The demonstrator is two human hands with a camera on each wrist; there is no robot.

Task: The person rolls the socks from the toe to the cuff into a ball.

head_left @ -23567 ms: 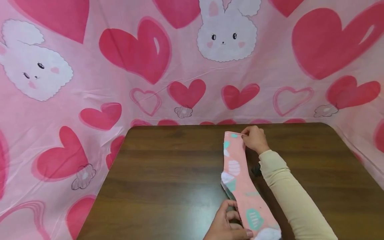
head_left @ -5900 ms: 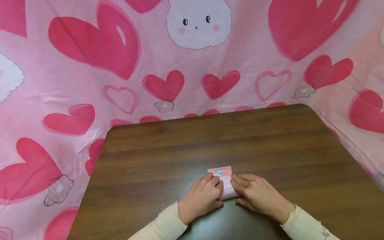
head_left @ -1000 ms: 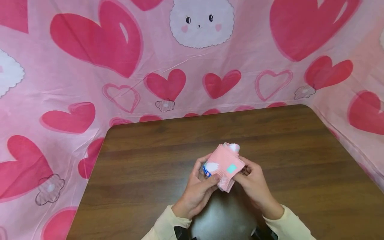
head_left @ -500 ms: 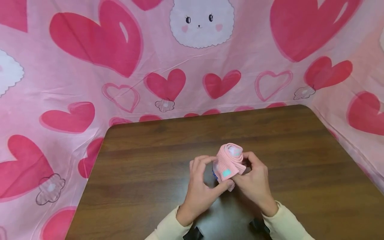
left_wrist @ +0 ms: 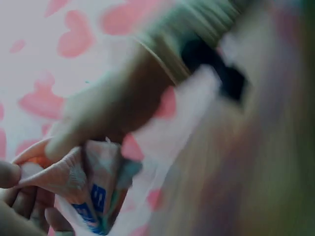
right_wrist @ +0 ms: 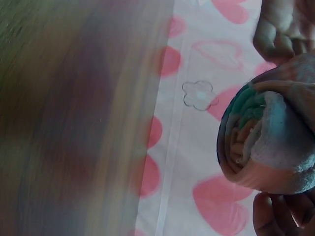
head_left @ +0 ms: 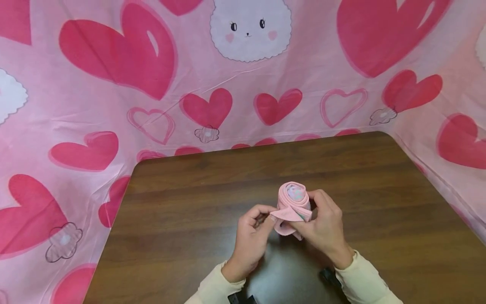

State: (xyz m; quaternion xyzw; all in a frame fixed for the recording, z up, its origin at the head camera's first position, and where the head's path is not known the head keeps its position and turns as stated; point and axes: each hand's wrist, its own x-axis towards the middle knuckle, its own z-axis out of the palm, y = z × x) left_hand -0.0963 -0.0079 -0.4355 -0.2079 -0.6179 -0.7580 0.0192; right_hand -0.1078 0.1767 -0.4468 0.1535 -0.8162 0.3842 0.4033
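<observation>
A pink pair of socks [head_left: 294, 198], rolled into a bundle with its spiral end facing up, is held above the table. My left hand [head_left: 251, 238] pinches the loose cuff edge at the near left of the roll, drawing it out into a flap. On the other side, my right hand [head_left: 325, 230] grips the roll. The left wrist view shows the cuff [left_wrist: 54, 178] stretched apart between the two hands, with blue lettering on the sock below. Seen from the right wrist, the rolled end [right_wrist: 266, 142] shows layers of pink, green and white.
The brown wooden table [head_left: 197, 202] lies beneath both hands. Behind it and along the sides hangs a pink cloth [head_left: 243, 76] printed with hearts and rabbits. Dark straps [head_left: 328, 276] sit at the wrists.
Long ago the socks lay flat and lengthwise; then they were rolled up. Over the last second the roll has turned its spiral end upward, and my left hand has pulled the cuff outward.
</observation>
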